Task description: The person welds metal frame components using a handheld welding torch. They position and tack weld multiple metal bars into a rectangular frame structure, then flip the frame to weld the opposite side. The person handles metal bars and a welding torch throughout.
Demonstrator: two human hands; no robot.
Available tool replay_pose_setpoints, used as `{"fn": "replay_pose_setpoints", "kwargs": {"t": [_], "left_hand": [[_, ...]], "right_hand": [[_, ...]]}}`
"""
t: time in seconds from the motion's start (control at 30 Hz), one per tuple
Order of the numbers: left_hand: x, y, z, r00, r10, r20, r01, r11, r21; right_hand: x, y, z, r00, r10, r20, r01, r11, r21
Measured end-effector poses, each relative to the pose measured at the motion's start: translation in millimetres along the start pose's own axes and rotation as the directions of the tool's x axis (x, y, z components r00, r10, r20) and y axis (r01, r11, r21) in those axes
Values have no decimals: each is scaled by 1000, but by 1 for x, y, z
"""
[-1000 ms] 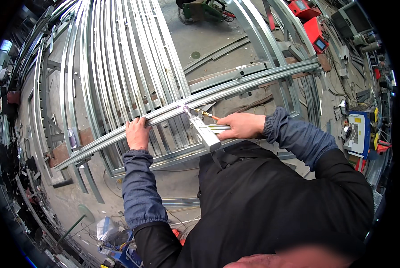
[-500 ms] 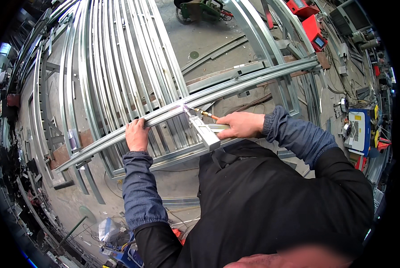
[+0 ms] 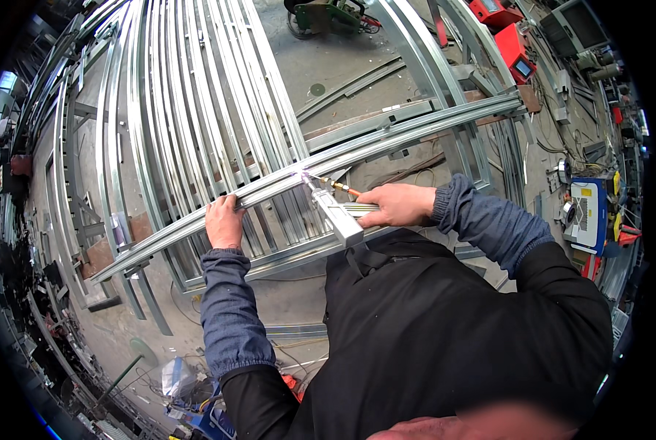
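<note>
Long, shiny metal rails (image 3: 394,139) lie side by side in front of me, slanting from lower left to upper right. My left hand (image 3: 225,223) is closed over their near edge, fingertips on top. In my right hand (image 3: 401,204) is a grey welding gun (image 3: 338,218); the fingers are wrapped round it, partly hidden. A thin brass-and-copper wire-feed tube (image 3: 338,186) runs beside the gun toward its nozzle. The nozzle meets the rails at a small, bright violet-white glow (image 3: 300,173), to the right of my left hand.
Many parallel metal profiles (image 3: 196,95) stretch away beyond the rails. A metal frame (image 3: 434,66) stands far right, near red machines (image 3: 515,55). A blue-and-white machine (image 3: 586,214) sits at right. A green wheeled device (image 3: 328,16) stands at the far side. Cables trail across the floor.
The welding gun and my right hand have shifted very slightly to the right, and the glow with them. My left hand and the rails stay where they were.
</note>
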State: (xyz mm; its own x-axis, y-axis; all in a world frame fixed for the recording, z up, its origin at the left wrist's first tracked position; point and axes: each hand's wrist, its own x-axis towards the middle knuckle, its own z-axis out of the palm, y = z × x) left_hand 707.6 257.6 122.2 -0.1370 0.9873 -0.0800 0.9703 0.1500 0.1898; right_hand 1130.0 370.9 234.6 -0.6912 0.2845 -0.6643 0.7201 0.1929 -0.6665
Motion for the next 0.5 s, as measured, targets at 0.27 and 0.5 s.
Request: {"fn": "replay_pose_setpoints", "kwargs": {"t": [0.27,0.5], "left_hand": [[-1,3,-3,1000,6,-10,-6,1000,-3],[-3,1,-2,1000,2,-15,-2,1000,1]], "right_hand": [[-2,3,1,1000,-3,-12,3,1000,-2],[-2,2,2,1000,2,-6,-2,1000,-20]]}}
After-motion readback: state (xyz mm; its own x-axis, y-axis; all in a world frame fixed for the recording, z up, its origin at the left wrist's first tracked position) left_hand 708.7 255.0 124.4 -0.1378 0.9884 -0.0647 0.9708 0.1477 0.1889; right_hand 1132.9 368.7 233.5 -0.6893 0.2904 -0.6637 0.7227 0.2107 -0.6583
